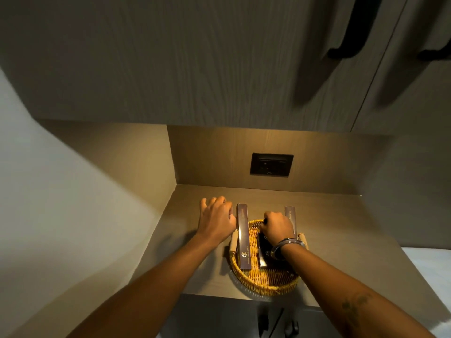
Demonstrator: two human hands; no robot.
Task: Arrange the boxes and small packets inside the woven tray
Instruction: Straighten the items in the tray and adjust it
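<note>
A round woven tray (266,282) with wooden handles sits on the brown counter near its front edge. A long brown box (243,236) lies across the tray's left side, its far end sticking out past the rim. My left hand (216,219) rests beside that far end, fingers touching the box's left edge. A second long brown box (290,213) pokes up behind my right hand (278,228). My right hand is closed over dark small packets (263,252) in the tray's middle; its grip is hidden under the knuckles.
The counter (341,240) sits in a niche with walls on the left and back. A black wall socket (271,164) is on the back wall. Upper cabinets with black handles (346,40) hang overhead. A pale surface (429,264) lies at the right.
</note>
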